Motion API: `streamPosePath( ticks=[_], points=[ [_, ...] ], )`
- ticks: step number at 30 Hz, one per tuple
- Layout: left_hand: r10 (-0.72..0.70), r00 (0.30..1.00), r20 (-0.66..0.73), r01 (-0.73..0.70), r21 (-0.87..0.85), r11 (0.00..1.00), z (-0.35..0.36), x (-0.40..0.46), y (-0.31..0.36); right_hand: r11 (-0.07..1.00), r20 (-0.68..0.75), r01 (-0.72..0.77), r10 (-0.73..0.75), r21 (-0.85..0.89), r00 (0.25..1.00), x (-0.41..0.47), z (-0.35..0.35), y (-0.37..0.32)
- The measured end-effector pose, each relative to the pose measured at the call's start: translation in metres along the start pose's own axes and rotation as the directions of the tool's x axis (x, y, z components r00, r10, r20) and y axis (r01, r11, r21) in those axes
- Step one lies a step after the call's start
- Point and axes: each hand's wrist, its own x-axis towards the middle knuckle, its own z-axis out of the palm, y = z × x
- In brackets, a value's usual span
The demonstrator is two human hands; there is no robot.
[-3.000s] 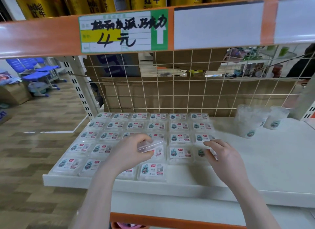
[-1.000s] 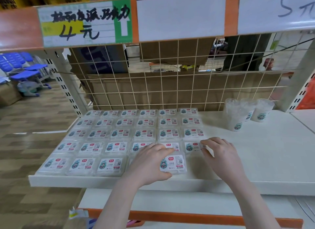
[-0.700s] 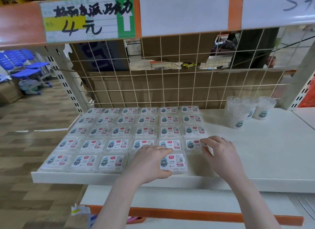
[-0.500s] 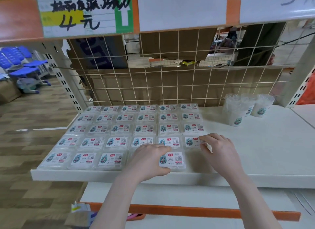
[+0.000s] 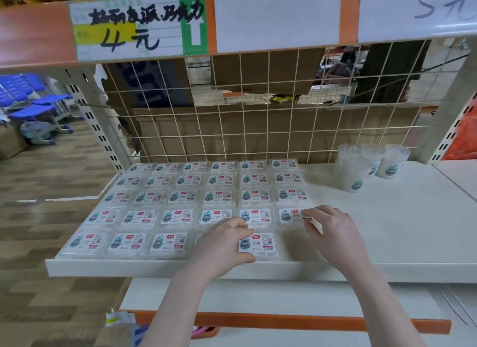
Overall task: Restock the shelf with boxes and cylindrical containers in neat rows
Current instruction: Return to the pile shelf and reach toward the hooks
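both hands [image 5: 224, 243] seemingly grip boxes [image 5: 258, 244].

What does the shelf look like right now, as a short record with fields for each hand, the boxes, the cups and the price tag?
left hand: grips the front-row box near the shelf edge
right hand: fingers at the right edge of a box in the second row
boxes: flat clear packs lying in neat rows on the left part of the shelf
cups: three clear ones, back right, by the wire grid
price tag: handwritten, reads 4 元
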Motion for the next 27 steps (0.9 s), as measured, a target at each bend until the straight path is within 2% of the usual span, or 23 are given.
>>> streamPosePath(
  ticks=[9,14,20,27],
  points=[
    [0.038,0.999,-0.028,-0.037,0.013,0.999,0.001,-0.006,-0.004,0.998,-0.035,-0.046,0.045,-0.048,0.998,-0.012,-0.013,-0.01],
    [0.087,0.988,-0.126,-0.086,0.013,0.996,0.001,-0.014,-0.01,0.976,-0.081,-0.182,0.173,-0.119,0.981,-0.029,-0.021,-0.014],
    [0.05,0.961,-0.273,-0.071,-0.07,0.995,0.008,-0.024,-0.015,0.928,-0.132,-0.33,0.31,-0.176,0.942,-0.062,-0.041,-0.025],
    [0.004,0.951,-0.31,-0.041,-0.113,0.993,0.014,-0.034,0.004,0.901,-0.156,-0.372,0.344,-0.225,0.926,-0.084,-0.073,-0.018]
  ],
)
